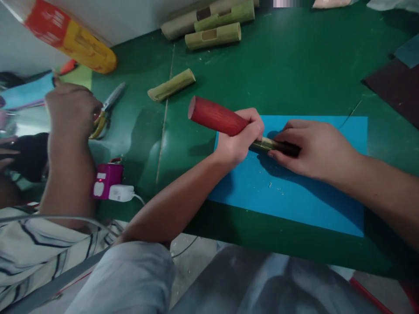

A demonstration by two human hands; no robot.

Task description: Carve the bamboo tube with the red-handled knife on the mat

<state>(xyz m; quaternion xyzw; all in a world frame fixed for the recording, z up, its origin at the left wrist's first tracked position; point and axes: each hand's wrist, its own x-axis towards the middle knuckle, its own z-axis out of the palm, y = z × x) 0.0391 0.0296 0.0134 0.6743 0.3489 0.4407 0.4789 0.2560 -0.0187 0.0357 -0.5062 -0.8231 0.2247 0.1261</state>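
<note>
My left hand (pixel 240 137) is closed around a thick red wooden handle (pixel 218 117), its broad end pointing up and left. Whatever the handle leads to is hidden by my fingers. Just to the right, my right hand (pixel 310 144) pinches a short, narrow bamboo piece (pixel 267 144) between thumb and fingers. That piece is pale green near my left hand and dark toward my right palm; its left end lies against or behind my left fingers. Both hands are over a blue sheet (pixel 314 200), where a few small shavings (pixel 270 185) lie.
Cut bamboo tubes (pixel 212 37) lie at the back, and another bamboo piece (pixel 172 85) is nearer. Scissors (pixel 109 104), a purple power adapter (pixel 108 179) with a white plug, and a bottle (pixel 75 41) are left. A co-worker's arm (pixel 70 152) reaches in there. Dark sheets (pixel 397 85) lie right.
</note>
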